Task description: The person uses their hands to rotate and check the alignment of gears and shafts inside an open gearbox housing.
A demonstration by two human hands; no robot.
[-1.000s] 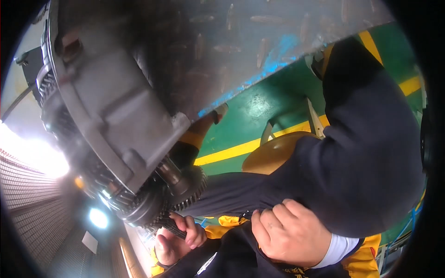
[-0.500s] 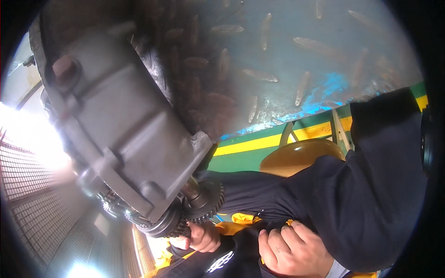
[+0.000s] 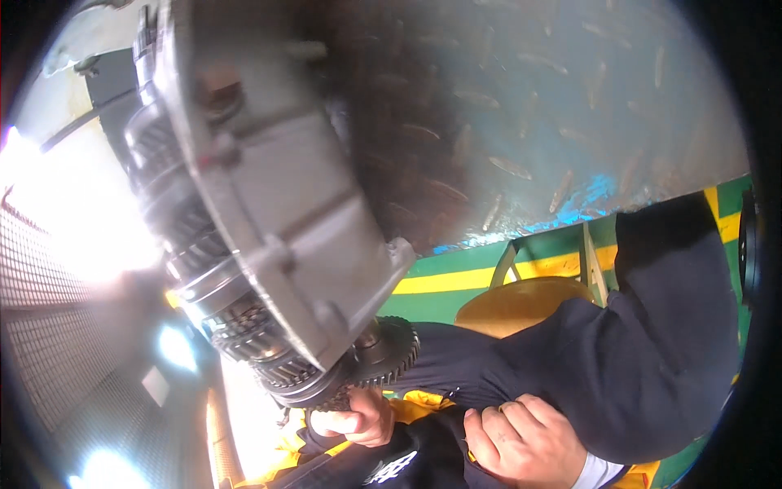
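A grey cast gearbox housing (image 3: pixel 314 179) fills the left centre, with a row of steel gears and shafts (image 3: pixel 195 236) along its left side. A toothed gear (image 3: pixel 387 350) sticks out at its lower end. Just below the gears is my left hand (image 3: pixel 366 420), its fingers curled closed. The gear end partly hides it, so what it grips cannot be made out. My right hand (image 3: pixel 525 444) rests closed against my dark jacket (image 3: pixel 440 444), fingers bent and pressed together. Anything inside that hand is hidden.
A worn metal tread-plate surface (image 3: pixel 521 106) with blue paint at its edge lies beyond the housing. A brown stool (image 3: pixel 525 306) stands on a green floor with a yellow stripe (image 3: pixel 444 281). Wire mesh (image 3: pixel 49 342) and bright lights are at the left.
The housing now appears further right and turned, showing more of the gear row on its left side. Both hands stay closed in nearly the same places.
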